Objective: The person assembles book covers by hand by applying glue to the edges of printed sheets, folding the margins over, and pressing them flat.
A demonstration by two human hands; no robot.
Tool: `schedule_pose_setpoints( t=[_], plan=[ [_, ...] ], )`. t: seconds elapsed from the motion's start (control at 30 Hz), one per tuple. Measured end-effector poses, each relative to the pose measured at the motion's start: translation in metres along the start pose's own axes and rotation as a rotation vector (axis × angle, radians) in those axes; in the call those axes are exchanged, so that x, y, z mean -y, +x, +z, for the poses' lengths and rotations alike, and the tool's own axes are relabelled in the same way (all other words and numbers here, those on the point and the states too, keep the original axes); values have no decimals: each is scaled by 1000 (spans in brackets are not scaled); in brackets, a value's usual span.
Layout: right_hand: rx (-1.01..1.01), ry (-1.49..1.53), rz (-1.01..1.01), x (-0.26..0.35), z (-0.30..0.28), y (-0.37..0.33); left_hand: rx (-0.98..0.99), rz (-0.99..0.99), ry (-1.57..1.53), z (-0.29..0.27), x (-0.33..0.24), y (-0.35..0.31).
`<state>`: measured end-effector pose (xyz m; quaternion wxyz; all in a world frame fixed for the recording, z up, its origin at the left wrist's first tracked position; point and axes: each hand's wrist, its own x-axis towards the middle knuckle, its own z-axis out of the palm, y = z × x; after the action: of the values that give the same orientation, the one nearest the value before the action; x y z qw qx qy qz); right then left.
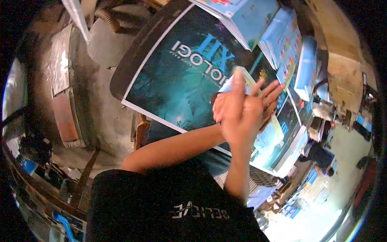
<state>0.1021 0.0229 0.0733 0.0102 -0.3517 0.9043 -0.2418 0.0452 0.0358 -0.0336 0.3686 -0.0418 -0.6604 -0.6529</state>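
Note:
My hands cross over a stack of printed sheets. My right hand [243, 109] lies on top, its index finger pointing away and the other fingers curled at its left. A small dark end shows by those curled fingers, but I cannot make out what it is. My left hand [272, 95] is mostly hidden beneath, with its fingers stretched out to the right. Under the hands lies a large dark teal cover sheet [161, 92] with white borders and blue and white lettering. A light blue and yellow printed booklet [269, 139] shows just below them.
Stacks of light blue booklets [250, 22] stand at the table's far side, with another blue stack [305, 70] to the right. A bare concrete floor [109, 92] and a worn metal plate [61, 64] lie on the left. A person [322, 155] bends at the far right.

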Motion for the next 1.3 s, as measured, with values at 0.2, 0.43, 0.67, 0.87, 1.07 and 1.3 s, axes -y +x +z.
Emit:
schedule_pose_setpoints(
  t=[0.2,0.43,0.67,0.87,1.07,1.3],
  plan=[
    [241,148,81,11,10,16,-66,-101,-16,-12,32,-15],
    [117,126,50,-1,-11,0,84,68,759,-31,-12,-4],
    [468,194,294,-1,-13,7,63,70,637,-38,-12,-9],
    [-291,843,160,-18,-84,-36,-158,-122,121,-39,-18,6],
    [-70,342,332,-69,-35,-43,-156,-208,301,-53,-27,10],
    [-85,150,85,-86,-31,-60,195,-15,574,-48,-21,13]
  ],
)
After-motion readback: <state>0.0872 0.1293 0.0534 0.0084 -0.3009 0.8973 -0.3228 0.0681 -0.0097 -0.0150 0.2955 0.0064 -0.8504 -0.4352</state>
